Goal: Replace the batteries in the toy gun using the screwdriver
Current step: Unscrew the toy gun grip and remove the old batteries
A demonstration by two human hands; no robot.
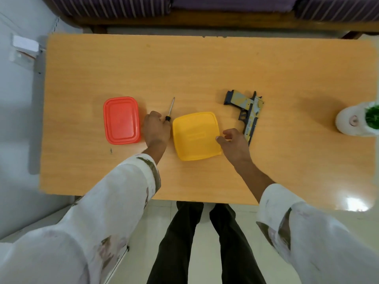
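A yellow, grey and dark blue toy gun [247,111] lies flat on the wooden table [184,66], right of centre. A screwdriver [170,109] with a black handle lies between a red lidded box [122,120] and a yellow lidded box [196,136]. My left hand [156,129] rests on the table with its fingers curled over the screwdriver's handle end. My right hand [233,142] hovers at the yellow box's right edge, fingers apart, thumb touching the lid, just below the gun's grip. No batteries are visible.
A white pot with a green plant [359,119] stands at the table's right edge. A striped sofa [184,7] runs behind the table. My legs [205,242] stand at the near edge.
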